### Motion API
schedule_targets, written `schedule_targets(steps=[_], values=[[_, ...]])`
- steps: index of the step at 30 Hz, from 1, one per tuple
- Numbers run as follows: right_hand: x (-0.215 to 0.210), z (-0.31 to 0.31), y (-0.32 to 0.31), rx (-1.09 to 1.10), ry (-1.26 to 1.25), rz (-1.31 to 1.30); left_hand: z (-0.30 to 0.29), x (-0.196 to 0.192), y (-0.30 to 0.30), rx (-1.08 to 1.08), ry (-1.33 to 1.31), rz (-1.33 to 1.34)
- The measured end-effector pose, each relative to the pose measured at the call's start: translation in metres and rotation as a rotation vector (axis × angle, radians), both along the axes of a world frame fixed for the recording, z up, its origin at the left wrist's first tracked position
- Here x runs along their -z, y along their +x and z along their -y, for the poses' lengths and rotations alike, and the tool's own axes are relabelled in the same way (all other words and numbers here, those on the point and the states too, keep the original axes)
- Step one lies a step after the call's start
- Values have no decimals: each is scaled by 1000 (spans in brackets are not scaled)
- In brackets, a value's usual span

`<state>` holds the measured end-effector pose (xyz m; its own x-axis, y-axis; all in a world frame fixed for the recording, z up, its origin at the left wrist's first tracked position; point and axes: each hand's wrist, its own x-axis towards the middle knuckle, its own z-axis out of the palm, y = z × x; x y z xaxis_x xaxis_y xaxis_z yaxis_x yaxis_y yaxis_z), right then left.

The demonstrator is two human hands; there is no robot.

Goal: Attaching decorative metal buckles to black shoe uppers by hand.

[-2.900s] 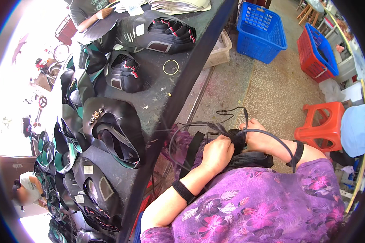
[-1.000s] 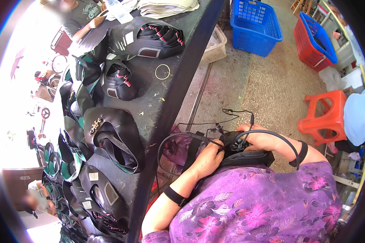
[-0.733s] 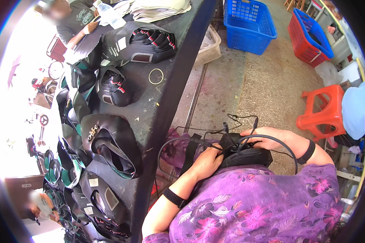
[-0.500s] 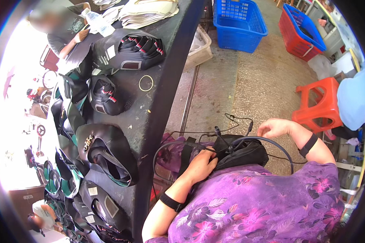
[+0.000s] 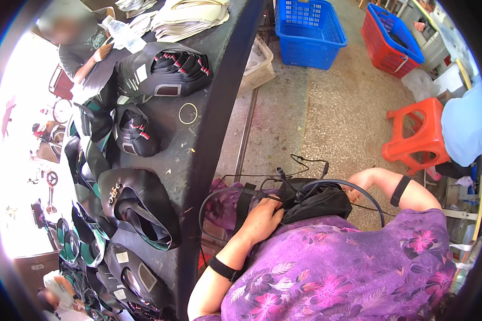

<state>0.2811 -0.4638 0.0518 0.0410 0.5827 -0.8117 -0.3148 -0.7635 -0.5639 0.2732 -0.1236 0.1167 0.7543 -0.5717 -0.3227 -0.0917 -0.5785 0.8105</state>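
Pouch: a black pouch [image 5: 317, 203] sits at the person's front, against the purple flowered shirt [image 5: 337, 273], just off the edge of the table [image 5: 198, 160].
Cables: thin black cables [image 5: 305, 160] loop up and around the pouch; one arcs over its right side.
Left hand: the left hand [image 5: 261, 218] lies on the pouch's left end, fingers curled loosely and touching it; whether they grip it or only rest there I cannot tell.
Right hand: the right hand [image 5: 359, 184] is at the pouch's right end, mostly hidden behind it, so its state cannot be told.
Wrists: each forearm wears a black band; the left band [image 5: 225, 268] is near the wrist, the right band [image 5: 400, 190] higher up.
Table: dark top, crowded with black shoe uppers [image 5: 139, 206] in a row along its left part; a thin ring [image 5: 188, 113] lies on a bare patch.
Far end: another person's hand [image 5: 100, 52] rests by a stack of pale sheets [image 5: 193, 16].
Floor: a blue basket [image 5: 310, 32], a red basket [image 5: 391, 40] and an orange stool [image 5: 418, 136] stand well apart from the pouch.
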Motion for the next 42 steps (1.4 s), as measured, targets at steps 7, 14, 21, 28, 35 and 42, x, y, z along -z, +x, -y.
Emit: schedule_targets(steps=[7,14,21,28,35,42], values=[[1,17,9,255,28,-157,-1,-2,0,-22,2,19],[-74,-70,44,301,200,163,1,-3,-1,-84,-95,-2],[-62,-76,59,-203,214,382,-8,-5,2,-74,-82,-12],[-51,-59,55,-259,40,192,-74,-96,-6,85,-283,41],[-88,-17,150,-554,-500,1099,-171,-104,-108,-926,-280,267],[-230,-270,132,-243,875,1130,-157,-94,-116,-1010,283,827]])
